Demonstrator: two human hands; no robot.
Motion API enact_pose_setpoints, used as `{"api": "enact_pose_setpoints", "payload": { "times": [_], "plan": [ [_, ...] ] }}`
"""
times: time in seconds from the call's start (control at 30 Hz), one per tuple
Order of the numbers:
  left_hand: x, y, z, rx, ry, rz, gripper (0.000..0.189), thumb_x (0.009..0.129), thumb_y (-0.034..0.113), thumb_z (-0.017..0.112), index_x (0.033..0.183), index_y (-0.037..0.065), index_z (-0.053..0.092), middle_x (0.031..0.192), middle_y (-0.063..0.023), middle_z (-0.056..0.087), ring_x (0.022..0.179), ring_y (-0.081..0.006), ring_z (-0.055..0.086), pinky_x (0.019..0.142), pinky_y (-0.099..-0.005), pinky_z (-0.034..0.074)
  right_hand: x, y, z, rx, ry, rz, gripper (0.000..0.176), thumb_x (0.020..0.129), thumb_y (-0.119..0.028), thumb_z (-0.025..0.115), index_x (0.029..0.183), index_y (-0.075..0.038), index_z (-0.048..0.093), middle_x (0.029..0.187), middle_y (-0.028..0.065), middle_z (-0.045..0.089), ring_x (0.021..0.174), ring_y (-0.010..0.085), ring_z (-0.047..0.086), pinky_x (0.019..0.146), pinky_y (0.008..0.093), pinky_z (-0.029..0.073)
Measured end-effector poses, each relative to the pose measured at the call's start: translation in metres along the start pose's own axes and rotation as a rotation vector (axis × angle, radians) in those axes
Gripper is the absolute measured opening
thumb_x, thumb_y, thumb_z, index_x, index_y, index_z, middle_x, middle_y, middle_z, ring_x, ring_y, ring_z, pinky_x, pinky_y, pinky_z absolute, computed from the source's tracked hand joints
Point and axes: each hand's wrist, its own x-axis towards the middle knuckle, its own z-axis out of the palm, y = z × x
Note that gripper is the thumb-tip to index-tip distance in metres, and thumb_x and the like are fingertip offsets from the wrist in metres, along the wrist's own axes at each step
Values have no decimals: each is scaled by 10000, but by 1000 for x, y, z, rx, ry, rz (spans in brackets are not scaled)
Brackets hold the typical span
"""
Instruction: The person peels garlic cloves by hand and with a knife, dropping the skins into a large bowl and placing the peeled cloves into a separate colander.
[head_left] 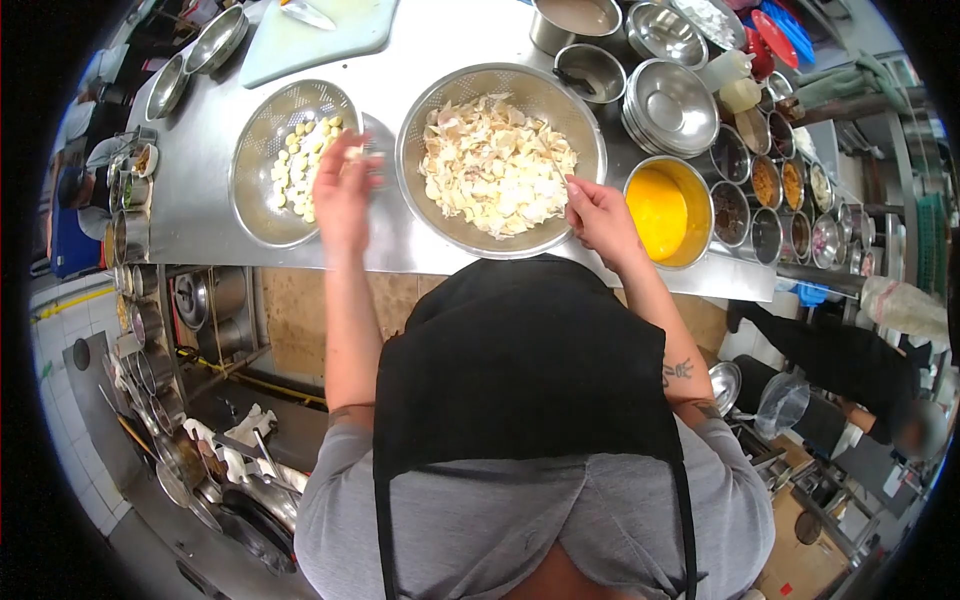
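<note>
My left hand [345, 190] is over the right side of a perforated metal colander [250, 205] holding pale peeled cloves [300, 160]; motion smears its fingers, and whether they hold anything cannot be made out. My right hand [600, 218] is pinched closed at the right rim of a larger metal colander [412, 190], with a thin thing between thumb and finger that I cannot make out. Pale cloves and papery skins [490, 165] fill the middle of this larger colander. Just right of my right hand stands a metal pot [704, 215] of yellow liquid [657, 212].
A cutting board [340, 45] with a knife [307, 14] lies at the back left, beside metal bowls [217, 40]. Stacked bowls [670, 105], squeeze bottles [740, 94] and several ingredient containers [766, 182] line the right. Other people [850, 365] are at the far right and far left.
</note>
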Motion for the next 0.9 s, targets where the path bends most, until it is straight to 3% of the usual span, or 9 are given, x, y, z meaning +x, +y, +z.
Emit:
{"api": "enact_pose_setpoints", "payload": {
  "times": [0.07, 0.13, 0.23, 0.33, 0.4, 0.5, 0.53, 0.6, 0.9],
  "plan": [
    [20, 10, -30, 321, 124, 115, 424, 883, 26, 578, 1305, 50, 541, 1217, -61, 624, 842, -96, 608, 678, -230, 508, 2, 2, -4, 63, -41, 55, 318, 1006, -248, 494, 1225, -49, 610, 644, -28, 498, 487, 45, 379, 428, 204, 307],
    [36, 10, -59, 663, 124, 102, 432, 881, 68, 588, 1307, 26, 531, 1256, -109, 604, 901, -184, 642, 791, -314, 522, 3, 1, -4, 113, -44, 72, 311, 1004, -244, 498, 1219, -48, 610, 641, -23, 501, 472, 46, 376, 416, 205, 300],
    [44, -12, -77, 1507, 214, 402, 461, 840, 112, 639, 1282, 16, 551, 1241, -154, 598, 978, -300, 631, 875, -386, 493, 1, -4, -5, 165, 6, 28, 300, 988, -218, 534, 1220, -45, 614, 649, -9, 533, 465, 48, 394, 413, 206, 313],
    [28, 11, -38, 1256, 165, 359, 424, 813, 143, 664, 1214, 17, 604, 1221, -187, 587, 1035, -372, 593, 920, -426, 461, -1, -5, -9, 206, 29, -11, 308, 963, -185, 581, 1235, -46, 618, 669, 11, 588, 462, 49, 423, 411, 205, 332],
    [18, 23, 2, 1043, 43, 316, 259, 814, 120, 664, 1049, 11, 677, 1010, -178, 662, 883, -312, 655, 800, -371, 517, -2, -6, -11, 223, 14, -17, 313, 957, -168, 588, 1247, -52, 612, 680, 22, 602, 450, 52, 423, 401, 209, 333],
    [-12, 11, 66, 808, -363, 240, 190, 843, 80, 638, 1023, 40, 683, 883, -126, 688, 783, -213, 671, 695, -323, 529, -3, -6, -10, 225, 22, -16, 335, 961, -164, 578, 1280, -64, 589, 692, 30, 615, 444, 55, 429, 399, 212, 336],
    [-27, 8, 92, 605, -487, 13, 204, 825, 57, 638, 1023, 44, 682, 866, -141, 682, 789, -246, 677, 702, -346, 532, -4, -8, -10, 232, 33, -9, 342, 963, -162, 574, 1291, -66, 579, 693, 30, 616, 445, 56, 432, 399, 213, 338],
    [-34, -47, 120, 571, -758, 280, 225, 796, 30, 638, 1015, 40, 685, 881, -161, 683, 813, -282, 676, 728, -365, 530, -4, -10, -9, 250, 53, 3, 357, 966, -157, 566, 1311, -69, 560, 693, 31, 617, 447, 59, 438, 399, 213, 342],
    [-21, -84, 169, 1213, -974, 218, 277, 741, 104, 687, 1017, 107, 705, 917, -149, 687, 904, -304, 666, 796, -399, 523, -11, -9, -14, 296, 87, -64, 365, 972, -168, 556, 1316, -46, 542, 688, 26, 610, 448, 63, 443, 400, 211, 341]
  ]
}}
